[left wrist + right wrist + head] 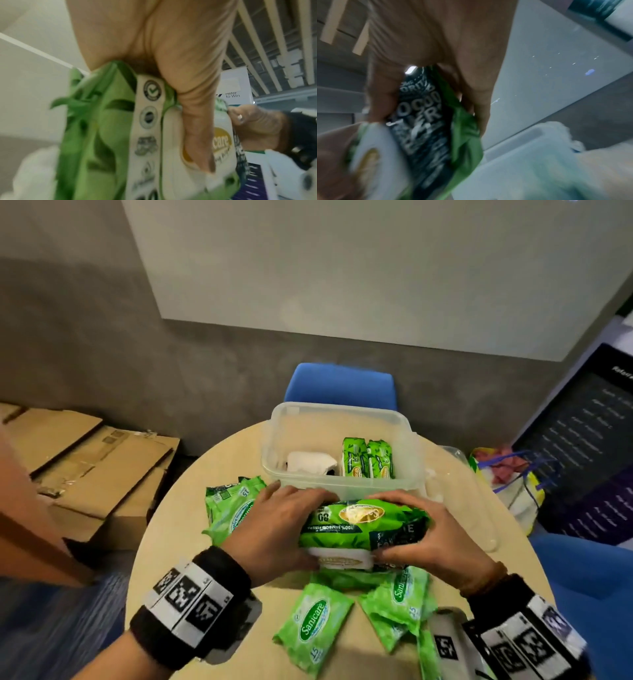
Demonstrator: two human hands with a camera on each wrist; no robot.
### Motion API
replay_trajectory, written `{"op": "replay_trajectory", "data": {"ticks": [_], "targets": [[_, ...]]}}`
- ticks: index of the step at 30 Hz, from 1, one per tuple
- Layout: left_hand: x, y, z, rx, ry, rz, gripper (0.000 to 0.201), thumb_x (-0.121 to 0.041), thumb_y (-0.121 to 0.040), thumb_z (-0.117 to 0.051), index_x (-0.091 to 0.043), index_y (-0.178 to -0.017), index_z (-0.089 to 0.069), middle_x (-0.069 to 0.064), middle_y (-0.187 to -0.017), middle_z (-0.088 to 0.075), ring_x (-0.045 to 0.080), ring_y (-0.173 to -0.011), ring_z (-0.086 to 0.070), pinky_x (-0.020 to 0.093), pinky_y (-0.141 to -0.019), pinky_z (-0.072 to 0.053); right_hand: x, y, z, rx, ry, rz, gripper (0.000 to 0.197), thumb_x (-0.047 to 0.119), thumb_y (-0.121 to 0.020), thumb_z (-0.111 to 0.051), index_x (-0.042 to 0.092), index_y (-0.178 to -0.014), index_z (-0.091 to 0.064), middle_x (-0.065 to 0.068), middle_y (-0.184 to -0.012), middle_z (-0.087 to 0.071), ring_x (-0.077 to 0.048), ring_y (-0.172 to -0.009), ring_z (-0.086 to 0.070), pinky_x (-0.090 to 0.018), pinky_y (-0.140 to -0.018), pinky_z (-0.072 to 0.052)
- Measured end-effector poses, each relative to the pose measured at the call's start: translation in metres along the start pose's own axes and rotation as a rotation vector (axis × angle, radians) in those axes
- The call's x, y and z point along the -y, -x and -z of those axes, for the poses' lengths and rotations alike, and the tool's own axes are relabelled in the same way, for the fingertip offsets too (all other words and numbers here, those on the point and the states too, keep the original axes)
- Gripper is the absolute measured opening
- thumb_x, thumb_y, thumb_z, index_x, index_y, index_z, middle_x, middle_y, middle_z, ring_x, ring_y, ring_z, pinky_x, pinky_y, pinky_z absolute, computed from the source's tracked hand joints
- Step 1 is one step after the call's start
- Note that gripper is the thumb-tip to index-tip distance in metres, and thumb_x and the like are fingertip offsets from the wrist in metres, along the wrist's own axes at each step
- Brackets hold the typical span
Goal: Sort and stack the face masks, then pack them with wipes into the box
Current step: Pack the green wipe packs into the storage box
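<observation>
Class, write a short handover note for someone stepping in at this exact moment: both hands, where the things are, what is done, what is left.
Left hand and right hand together grip the big wipes pack by its ends, just in front of the box.
Done: two small wipes packs stand in the box beside a white bundle, probably the masks.
Left: put the big pack in, then the small packs lying on the table, some near the left hand and some at the near edge.
</observation>
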State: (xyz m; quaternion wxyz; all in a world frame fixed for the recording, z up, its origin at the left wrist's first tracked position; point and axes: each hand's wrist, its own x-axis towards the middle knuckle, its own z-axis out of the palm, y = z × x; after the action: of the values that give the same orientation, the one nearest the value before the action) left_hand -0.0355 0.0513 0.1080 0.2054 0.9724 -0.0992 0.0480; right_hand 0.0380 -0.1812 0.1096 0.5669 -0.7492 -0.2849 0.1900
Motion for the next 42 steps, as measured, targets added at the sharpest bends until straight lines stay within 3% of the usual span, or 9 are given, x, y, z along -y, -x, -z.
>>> {"op": "replay_trajectory", "data": {"ticks": [3, 6, 11, 16, 20, 23, 29, 36, 42], "targets": [[0.012, -0.014, 0.016, -0.314, -0.155, 0.059, 0.095, -0.045, -0.054, -0.087, -0.036, -0.136, -0.040, -0.010, -0.132, -0.055, 0.022, -0.124, -0.049, 0.062, -0.110, -0.020, 0.032, -0.020, -0.005, -0.153, 0.044, 0.214, 0.062, 0.009, -0.056, -0.089, 0.018, -0.113, -0.066, 0.004, -0.108, -0.070, -0.009, -0.102, -0.066, -0.019, -0.090, -0.049], [0.020, -0.026, 0.025, -0.662, 0.170, 0.319, 0.094, -0.050, -0.070, -0.077, -0.016, -0.146, -0.034, 0.005, -0.148, -0.039, 0.023, -0.137, -0.035, 0.046, -0.116, -0.026, 0.056, -0.051, -0.011, -0.306, 0.034, 0.385, 0.054, 0.003, -0.064, -0.084, 0.014, -0.113, -0.065, 0.003, -0.104, -0.070, -0.006, -0.096, -0.065, -0.018, -0.086, -0.049], [0.004, -0.065, 0.059, -0.376, 1.468, 0.633, 0.071, -0.081, -0.066, -0.048, -0.032, -0.117, -0.059, 0.005, -0.126, -0.058, 0.030, -0.104, -0.068, 0.042, -0.088, -0.056, 0.070, -0.113, -0.015, -0.372, 0.418, 0.638, 0.050, 0.014, -0.071, -0.080, 0.011, -0.118, -0.063, 0.000, -0.115, -0.066, -0.016, -0.107, -0.061, -0.032, -0.096, -0.046], [0.045, -0.102, 0.067, -0.199, 1.752, 0.704, 0.053, -0.058, -0.082, -0.061, -0.015, -0.113, -0.068, 0.008, -0.107, -0.070, 0.022, -0.095, -0.068, 0.036, -0.080, -0.057, 0.057, -0.163, -0.035, -0.117, 0.735, 0.775, 0.052, 0.015, -0.070, -0.078, 0.007, -0.119, -0.064, -0.008, -0.118, -0.065, -0.026, -0.106, -0.057, -0.027, -0.098, -0.039], [0.080, -0.103, 0.057, -0.307, 1.641, 0.869, 0.031, -0.033, -0.086, -0.061, -0.013, -0.109, -0.068, 0.011, -0.098, -0.070, 0.020, -0.072, -0.068, 0.029, -0.059, -0.058, 0.068, -0.194, -0.018, 0.295, 0.455, 0.336, 0.057, 0.016, -0.066, -0.085, 0.015, -0.119, -0.064, 0.003, -0.114, -0.067, -0.011, -0.106, -0.061, -0.023, -0.094, -0.047], [0.105, -0.094, 0.056, -0.398, 1.632, 0.907, 0.034, -0.031, -0.084, -0.065, -0.010, -0.111, -0.067, 0.015, -0.104, -0.072, 0.020, -0.071, -0.070, 0.029, -0.053, -0.058, 0.055, -0.230, -0.005, 0.289, 0.144, -0.140, 0.035, 0.010, -0.076, -0.075, 0.014, -0.110, -0.066, 0.001, -0.100, -0.068, -0.014, -0.087, -0.062, -0.026, -0.080, -0.049], [0.130, -0.077, 0.058, -0.514, 1.422, 0.902, 0.023, -0.028, -0.079, -0.071, -0.015, -0.098, -0.071, 0.010, -0.100, -0.075, 0.020, -0.074, -0.071, 0.030, -0.062, -0.058, -0.027, -0.290, -0.013, 0.255, 0.609, -0.766, 0.014, 0.013, -0.084, -0.068, -0.001, -0.084, -0.066, -0.018, -0.091, -0.068, -0.027, -0.061, -0.060, -0.042, -0.078, -0.055], [0.133, -0.055, 0.059, -0.549, 1.322, 0.784, 0.023, -0.019, -0.082, -0.068, -0.012, -0.104, -0.070, 0.009, -0.091, -0.076, 0.025, -0.079, -0.074, 0.035, -0.064, -0.060, -0.066, -0.320, -0.029, 0.437, 0.927, -0.822, 0.022, 0.019, -0.080, -0.071, 0.002, -0.095, -0.069, -0.012, -0.092, -0.068, -0.029, -0.099, -0.065, -0.034, -0.083, -0.052], [0.141, -0.049, 0.056, -0.538, 1.348, 0.719, 0.022, -0.020, -0.078, -0.072, -0.016, -0.100, -0.070, 0.006, -0.090, -0.076, 0.022, -0.076, -0.074, 0.034, -0.066, -0.057, -0.088, -0.347, -0.023, 0.413, 0.890, -1.139, 0.054, 0.033, -0.078, -0.073, 0.000, -0.037, -0.061, -0.010, -0.038, -0.054, -0.022, -0.052, -0.048, -0.027, -0.060, -0.042]]}}
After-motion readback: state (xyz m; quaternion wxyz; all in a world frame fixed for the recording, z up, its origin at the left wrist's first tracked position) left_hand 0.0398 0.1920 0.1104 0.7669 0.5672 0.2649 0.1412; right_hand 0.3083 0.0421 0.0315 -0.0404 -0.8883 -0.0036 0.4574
